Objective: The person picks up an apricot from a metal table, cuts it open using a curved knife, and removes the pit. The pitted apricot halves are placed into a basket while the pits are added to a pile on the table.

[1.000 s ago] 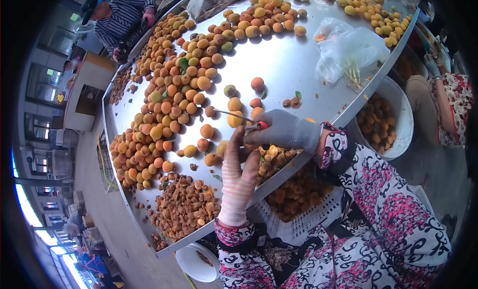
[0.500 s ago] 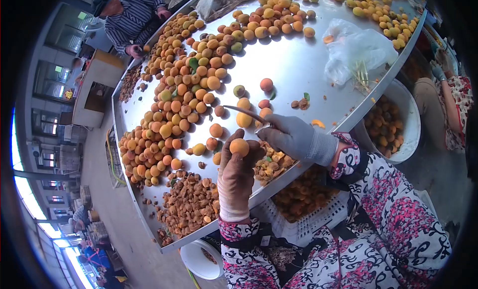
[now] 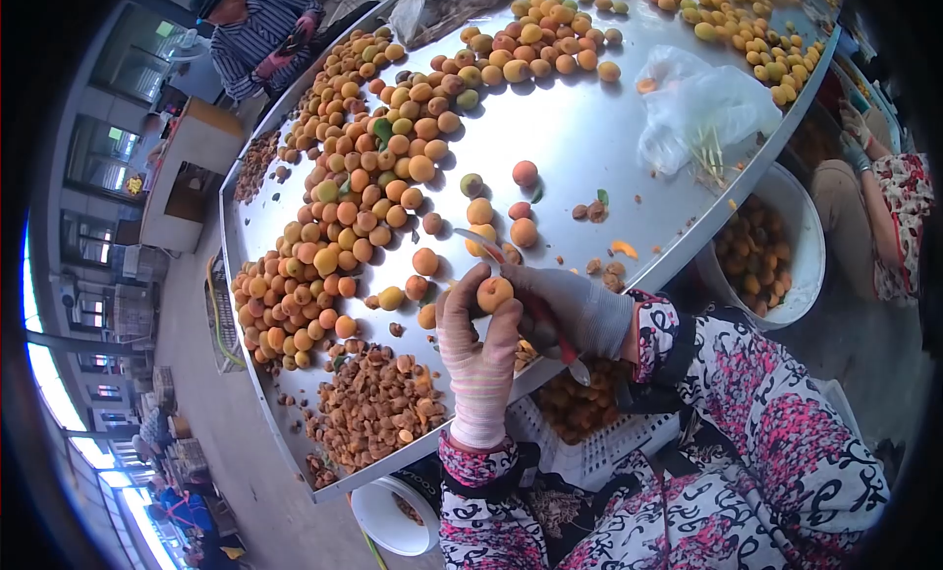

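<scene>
My left hand [image 3: 476, 359], in a pale fabric glove, pinches a single orange apricot [image 3: 494, 294] above the front edge of the metal table. Close against it is my right hand [image 3: 570, 300], gloved in grey and wrapped around a red-handled knife [image 3: 479, 246]. The knife's thin blade points up and left past the apricot, while a shiny metal end sticks out below the hand. Loose apricots [image 3: 425, 261] lie just beyond my hands. Left of them spreads a heap of brown apricot pits [image 3: 368, 413].
A long pile of apricots [image 3: 344, 216] runs across the metal table [image 3: 580, 118]. A clear plastic bag [image 3: 702, 103] lies at the right. Below the edge are a white bucket of fruit [image 3: 801, 275], a plastic crate [image 3: 589, 452] and a white pail [image 3: 378, 521]. Co-workers sit left and right.
My hands have come together, with the right hand lower and left, beside the apricot. The knife is now steeper. Across the table, the person in stripes has drawn their hands together.
</scene>
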Available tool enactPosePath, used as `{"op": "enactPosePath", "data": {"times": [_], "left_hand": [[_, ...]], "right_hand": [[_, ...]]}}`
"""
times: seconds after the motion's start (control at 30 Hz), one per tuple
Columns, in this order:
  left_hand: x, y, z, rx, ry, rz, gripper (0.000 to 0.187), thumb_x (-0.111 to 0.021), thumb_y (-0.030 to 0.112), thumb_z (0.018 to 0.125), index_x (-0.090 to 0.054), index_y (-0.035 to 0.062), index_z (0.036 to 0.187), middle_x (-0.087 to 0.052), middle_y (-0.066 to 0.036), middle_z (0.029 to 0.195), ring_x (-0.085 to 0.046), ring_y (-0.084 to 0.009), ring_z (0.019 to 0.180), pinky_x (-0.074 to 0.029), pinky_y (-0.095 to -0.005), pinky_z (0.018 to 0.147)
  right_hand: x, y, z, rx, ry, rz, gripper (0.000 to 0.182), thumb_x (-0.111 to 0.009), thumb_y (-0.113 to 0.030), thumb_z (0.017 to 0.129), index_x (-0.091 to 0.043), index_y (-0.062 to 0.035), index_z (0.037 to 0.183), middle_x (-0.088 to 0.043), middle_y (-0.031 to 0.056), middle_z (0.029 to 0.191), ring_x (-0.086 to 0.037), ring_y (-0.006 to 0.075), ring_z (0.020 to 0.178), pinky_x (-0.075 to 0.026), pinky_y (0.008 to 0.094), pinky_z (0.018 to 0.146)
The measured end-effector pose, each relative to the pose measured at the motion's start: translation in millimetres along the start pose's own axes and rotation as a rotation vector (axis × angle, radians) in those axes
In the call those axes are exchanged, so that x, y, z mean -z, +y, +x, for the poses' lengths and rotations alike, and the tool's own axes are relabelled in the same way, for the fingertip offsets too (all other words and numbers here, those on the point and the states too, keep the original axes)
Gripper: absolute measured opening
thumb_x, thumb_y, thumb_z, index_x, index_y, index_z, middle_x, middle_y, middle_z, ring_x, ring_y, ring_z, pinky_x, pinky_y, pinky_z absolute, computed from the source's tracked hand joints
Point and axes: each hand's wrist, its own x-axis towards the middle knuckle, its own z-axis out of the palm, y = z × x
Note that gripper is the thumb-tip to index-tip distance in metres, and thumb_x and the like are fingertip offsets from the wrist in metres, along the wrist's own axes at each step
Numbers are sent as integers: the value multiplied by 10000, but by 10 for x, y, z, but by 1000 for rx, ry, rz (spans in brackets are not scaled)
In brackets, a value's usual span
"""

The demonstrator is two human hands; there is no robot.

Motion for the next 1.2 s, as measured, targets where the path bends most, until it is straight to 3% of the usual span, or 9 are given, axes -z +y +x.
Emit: {"op": "enactPosePath", "data": {"times": [0.1, 0.17, 0.33, 0.4, 0.43, 0.63, 0.87, 1.03, 1.2], "left_hand": [[31, 11, 33, 27, -10, -145, 422, -577, 102, 844, -445, 27, 1238, -524, -66, 1051, -523, -138, 924, -425, -281, 871], [63, 126, 42, 118, -28, -304, 443, -535, 140, 886, -388, 28, 1288, -520, -74, 1062, -526, -143, 942, -410, -290, 899], [229, 107, 70, 305, -195, -281, 404, -555, 123, 867, -441, 20, 1241, -529, -64, 1023, -529, -124, 905, -424, -268, 847], [220, 54, 71, 329, -216, -223, 365, -541, 108, 860, -469, 14, 1206, -538, -49, 995, -521, -110, 852, -425, -253, 808], [182, 21, 43, 183, -244, -119, 356, -519, 168, 861, -482, 19, 1182, -545, -29, 948, -509, -95, 805, -411, -224, 758], [232, -36, 48, 337, -237, -281, 463, -522, 387, 861, -497, 17, 1137, -499, 3, 791, -463, -78, 690, -355, -195, 638], [245, -122, 46, 375, -228, -423, 487, -523, 425, 866, -491, -11, 1082, -460, 15, 741, -424, -82, 604, -350, -216, 559], [167, -73, 2, 444, -77, -390, 437, -465, 429, 893, -505, 20, 1043, -443, 17, 678, -398, -67, 542, -316, -202, 494], [162, -53, 34, 407, -62, -189, 377, -403, 382, 919, -527, 39, 1018, -442, 24, 657, -377, -53, 513, -298, -189, 482]], "right_hand": [[-17, -49, -71, 29, 34, -312, 360, -476, -411, 903, -556, -60, 899, -475, -24, 605, -429, 57, 438, -341, 196, 389], [56, 19, 47, 659, 137, -826, 299, -453, -325, 933, -553, -44, 948, -469, -23, 642, -415, 25, 501, -338, 174, 441], [31, -57, -103, 529, 27, -637, 289, -446, -274, 944, -519, -6, 1025, -500, 9, 695, -484, 70, 625, -401, 227, 554], [24, -48, -59, 748, 17, -889, 320, -443, -297, 946, -513, 4, 1029, -522, 29, 711, -512, 97, 659, -415, 251, 589], [18, -58, -78, 713, -11, -875, 333, -440, -311, 946, -521, -1, 1039, -524, 31, 707, -509, 91, 656, -411, 243, 589], [50, -26, -31, 651, 27, -980, 353, -443, -325, 942, -529, -12, 1082, -516, 24, 657, -503, 87, 611, -412, 247, 557], [37, -5, -49, 574, 52, -938, 333, -439, -317, 940, -551, -24, 1053, -544, 56, 663, -550, 114, 621, -424, 268, 552], [-30, 25, -84, 599, 191, -1187, 360, -427, -365, 924, -547, -26, 930, -608, 201, 775, -604, 366, 777, -474, 408, 660], [9, 114, 54, 616, 253, -1153, 334, -445, -345, 916, -547, -28, 931, -602, 207, 769, -596, 377, 761, -468, 414, 632]]}}
